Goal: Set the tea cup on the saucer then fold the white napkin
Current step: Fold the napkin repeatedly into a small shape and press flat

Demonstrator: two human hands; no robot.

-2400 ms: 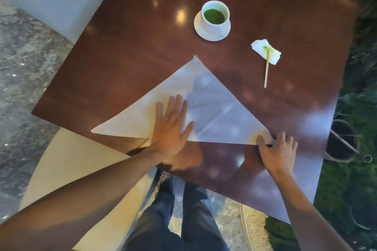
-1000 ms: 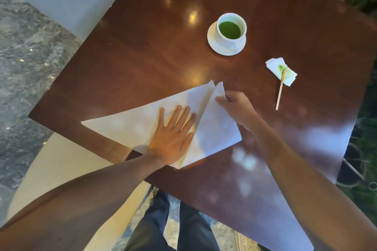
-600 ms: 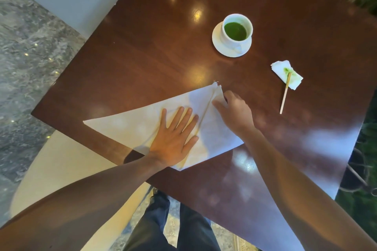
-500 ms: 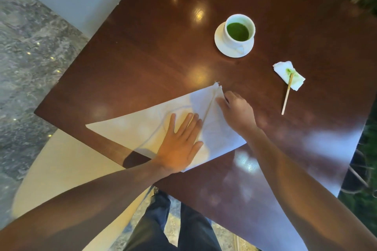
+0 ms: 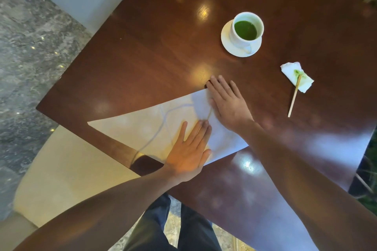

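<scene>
A white tea cup [image 5: 244,36] holding green tea stands on its white saucer [image 5: 226,42] at the far right of the dark wooden table [image 5: 155,47]. The white napkin [image 5: 142,126] lies near the table's front edge, its right corner folded over toward the middle. My left hand [image 5: 188,153] rests flat on the napkin, fingers spread along the fold. My right hand [image 5: 226,104] presses flat on the folded flap, its fingertips reaching past the napkin's top point. Neither hand grips anything.
A crumpled tissue [image 5: 296,76] stained green lies right of the cup, with a thin wooden stick [image 5: 293,98] resting on it. A cream chair seat [image 5: 61,173] sits below the table's left corner. My legs [image 5: 163,230] show under the table edge.
My right hand carried the napkin's right corner over to the top point, let go, and now lies flat on the flap. My left hand slid slightly right along the fold.
</scene>
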